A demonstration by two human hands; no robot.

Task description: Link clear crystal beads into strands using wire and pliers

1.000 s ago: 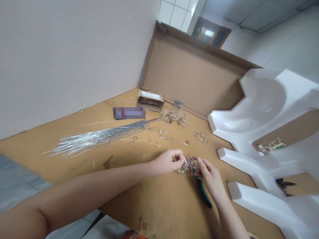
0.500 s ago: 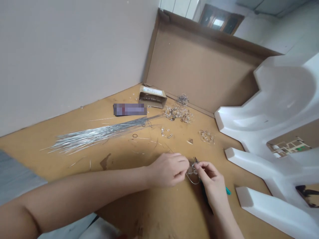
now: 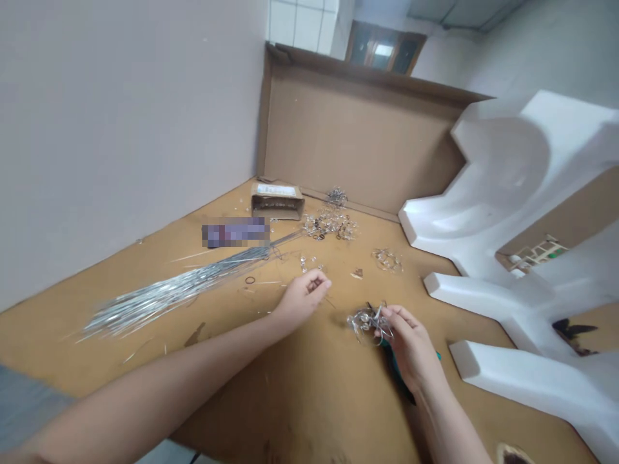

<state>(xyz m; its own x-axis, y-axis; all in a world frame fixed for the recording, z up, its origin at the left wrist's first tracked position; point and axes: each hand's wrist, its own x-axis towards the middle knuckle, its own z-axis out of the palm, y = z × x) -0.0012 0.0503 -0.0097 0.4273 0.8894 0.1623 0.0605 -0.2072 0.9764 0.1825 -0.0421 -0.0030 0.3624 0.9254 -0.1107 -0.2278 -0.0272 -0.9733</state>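
My right hand pinches a tangled bunch of bent silvery wire with clear beads and holds it above the tabletop. Under that hand lie pliers with teal and black handles, mostly covered by the wire and fingers. My left hand is apart from the bunch, its fingers curled together beside a few loose clear beads. Whatever its fingertips hold, if anything, is too small to make out. A sheaf of straight silvery wires lies left of and beyond my left hand.
Beyond my hands, a pile of beaded wire pieces lies by an opened small carton and a blurred-out purple item. A wire ring piece sits farther right. Cardboard stands behind; white foam blocks border the right.
My left hand has moved away from the beaded wire bunch, leftward and farther out towards the loose beads. My right hand keeps hold of the bunch. The camera view has shifted and turned.
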